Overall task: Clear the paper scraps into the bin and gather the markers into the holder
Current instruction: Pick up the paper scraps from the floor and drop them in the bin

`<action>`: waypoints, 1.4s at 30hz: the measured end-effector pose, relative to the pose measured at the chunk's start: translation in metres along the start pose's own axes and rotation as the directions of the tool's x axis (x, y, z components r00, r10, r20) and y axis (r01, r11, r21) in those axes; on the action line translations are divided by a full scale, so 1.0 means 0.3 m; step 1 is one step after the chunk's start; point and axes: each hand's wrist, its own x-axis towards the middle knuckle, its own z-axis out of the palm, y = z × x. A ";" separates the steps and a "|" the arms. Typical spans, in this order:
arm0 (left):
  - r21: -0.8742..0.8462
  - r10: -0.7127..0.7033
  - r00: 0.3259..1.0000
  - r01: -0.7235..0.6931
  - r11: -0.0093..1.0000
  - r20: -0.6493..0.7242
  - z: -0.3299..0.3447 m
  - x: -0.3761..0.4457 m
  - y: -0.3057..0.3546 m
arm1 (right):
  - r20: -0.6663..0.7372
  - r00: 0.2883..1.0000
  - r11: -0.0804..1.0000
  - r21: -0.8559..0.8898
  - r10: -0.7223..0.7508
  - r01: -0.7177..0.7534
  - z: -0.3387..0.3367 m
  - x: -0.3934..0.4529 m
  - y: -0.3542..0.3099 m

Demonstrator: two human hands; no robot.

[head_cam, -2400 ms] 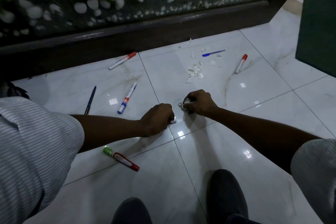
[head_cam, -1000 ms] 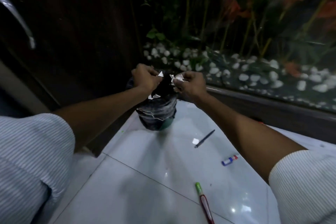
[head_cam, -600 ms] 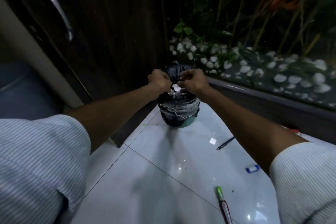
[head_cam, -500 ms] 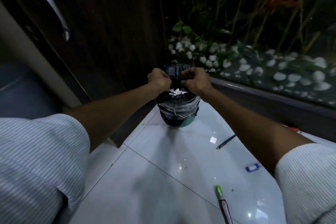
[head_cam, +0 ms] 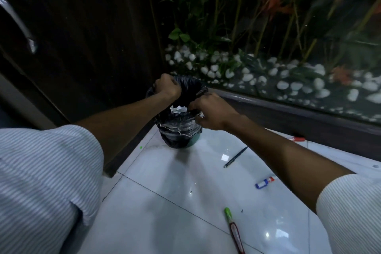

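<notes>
A small bin [head_cam: 179, 136] lined with a black bag stands on the white tiles by a dark door. White paper scraps [head_cam: 178, 109] lie inside it. My left hand [head_cam: 167, 87] is a closed fist over the bin's far left rim, with no paper visible in it. My right hand [head_cam: 211, 110] hovers at the right rim with its fingers curled downward. On the floor lie a black pen [head_cam: 236, 156], a blue-capped marker [head_cam: 265, 182], a green-capped red marker [head_cam: 234, 231] and a red marker [head_cam: 296, 139] by the ledge. One small scrap [head_cam: 224, 157] sits beside the pen.
A dark wooden door [head_cam: 86, 33] with a metal handle [head_cam: 18, 24] stands on the left. A planter ledge [head_cam: 299, 113] with white pebbles and plants runs along the right behind the bin. No holder is in view.
Both hands carried scraps from the floor to the bin. In the last half second they have parted, the left toward the far rim, the right toward the near right rim, and scraps lie inside.
</notes>
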 end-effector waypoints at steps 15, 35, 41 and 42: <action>0.386 0.411 0.846 -0.524 0.760 0.339 0.255 -0.316 0.301 | -0.023 0.992 0.988 -0.096 0.120 -0.122 -0.136 -0.513 0.192; 0.039 0.778 0.609 -0.791 0.611 0.152 0.532 -0.695 0.664 | -0.346 0.709 0.763 0.028 0.614 -0.646 -0.107 -0.984 0.262; -0.068 0.843 0.428 -0.879 0.473 0.327 0.672 -0.854 0.686 | -0.044 0.449 0.451 0.090 0.892 -0.888 0.012 -1.165 0.333; -0.093 0.833 0.413 -0.875 0.475 0.369 0.711 -0.874 0.675 | 0.030 0.416 0.413 0.067 0.909 -0.908 0.028 -1.203 0.346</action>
